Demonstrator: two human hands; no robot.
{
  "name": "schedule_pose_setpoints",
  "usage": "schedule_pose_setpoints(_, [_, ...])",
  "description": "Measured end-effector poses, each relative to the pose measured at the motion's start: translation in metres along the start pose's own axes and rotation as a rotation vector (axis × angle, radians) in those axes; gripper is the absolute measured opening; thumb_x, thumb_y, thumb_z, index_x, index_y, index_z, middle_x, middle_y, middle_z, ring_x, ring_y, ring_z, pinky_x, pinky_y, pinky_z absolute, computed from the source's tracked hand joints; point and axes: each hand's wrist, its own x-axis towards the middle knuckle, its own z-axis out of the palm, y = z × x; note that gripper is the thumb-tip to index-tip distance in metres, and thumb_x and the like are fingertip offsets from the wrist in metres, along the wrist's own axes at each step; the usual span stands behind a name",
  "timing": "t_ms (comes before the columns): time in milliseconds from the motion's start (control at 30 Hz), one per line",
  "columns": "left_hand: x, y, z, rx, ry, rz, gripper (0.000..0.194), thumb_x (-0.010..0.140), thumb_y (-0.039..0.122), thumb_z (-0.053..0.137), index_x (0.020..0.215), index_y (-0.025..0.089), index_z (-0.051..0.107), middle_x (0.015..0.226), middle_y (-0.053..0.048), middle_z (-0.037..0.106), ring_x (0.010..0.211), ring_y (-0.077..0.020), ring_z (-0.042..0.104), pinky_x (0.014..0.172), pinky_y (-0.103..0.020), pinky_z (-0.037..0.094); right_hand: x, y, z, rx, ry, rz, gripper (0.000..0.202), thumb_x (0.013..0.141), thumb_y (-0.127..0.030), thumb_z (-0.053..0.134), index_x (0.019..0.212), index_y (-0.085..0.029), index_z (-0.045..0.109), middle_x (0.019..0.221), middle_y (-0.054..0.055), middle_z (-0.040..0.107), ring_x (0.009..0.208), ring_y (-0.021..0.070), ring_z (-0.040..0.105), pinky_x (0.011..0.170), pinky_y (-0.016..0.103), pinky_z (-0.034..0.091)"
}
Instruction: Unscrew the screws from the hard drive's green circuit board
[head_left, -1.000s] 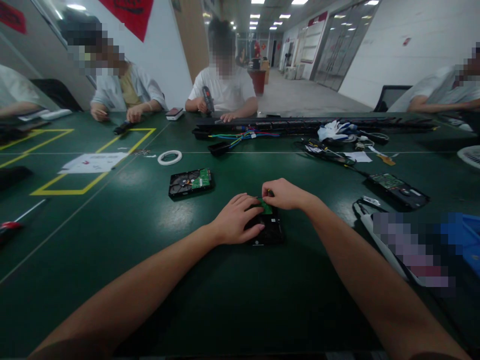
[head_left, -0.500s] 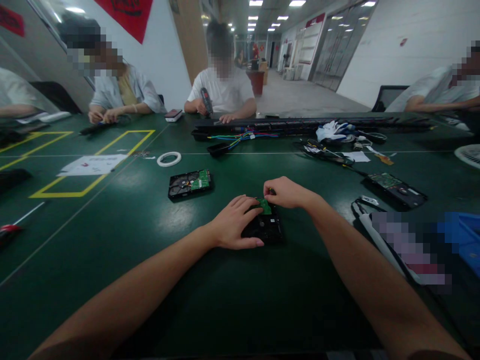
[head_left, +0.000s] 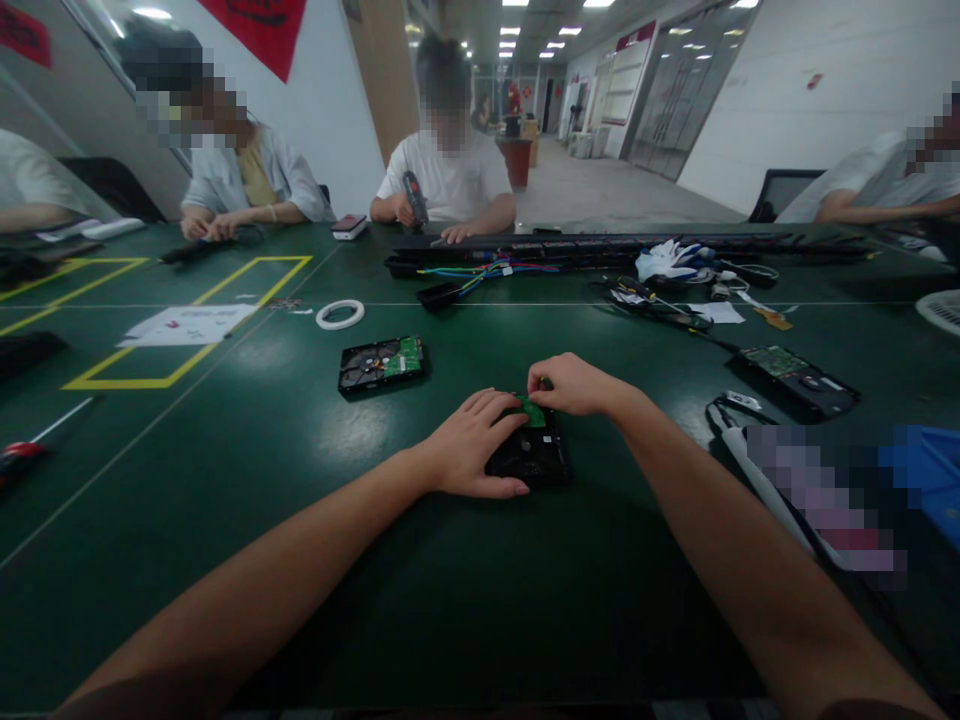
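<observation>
A black hard drive (head_left: 534,458) with a green circuit board (head_left: 534,412) lies flat on the dark green table (head_left: 480,600). My left hand (head_left: 476,445) rests over its left side, fingers across the board and thumb along the near edge, gripping it. At the far right corner of the drive, my right hand (head_left: 566,383) is closed in a pinch; what its fingertips hold is too small and hidden to name. Another hard drive (head_left: 382,366) lies to the left, and a third (head_left: 795,381) to the right.
A white tape ring (head_left: 340,315), paper (head_left: 187,325) and a red screwdriver (head_left: 22,458) lie leftward. Cables (head_left: 652,305) and white gloves (head_left: 675,261) are beyond my hands. A blue bin (head_left: 934,480) stands right. Across the table, a person (head_left: 450,180) holds a power tool (head_left: 415,198).
The view has shifted very slightly. Both my hands keep their places on and beside the drive, with no clear change in grip.
</observation>
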Motion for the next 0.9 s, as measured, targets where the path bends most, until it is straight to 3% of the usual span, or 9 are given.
schedule_pose_setpoints(900, [0.0002,-0.0016,0.0016,-0.018,0.003,-0.015,0.089,0.087,0.078,0.070,0.152,0.019,0.053,0.153,-0.022,0.052,0.146,-0.0443,0.047,0.124,-0.065,0.038,0.0023,-0.0082,0.0051,-0.107,0.018,0.026,0.015,0.091,-0.022,0.066,0.097,-0.018,0.079,0.097,0.010,0.081,0.086,0.0217,0.071,0.074,0.030,0.045])
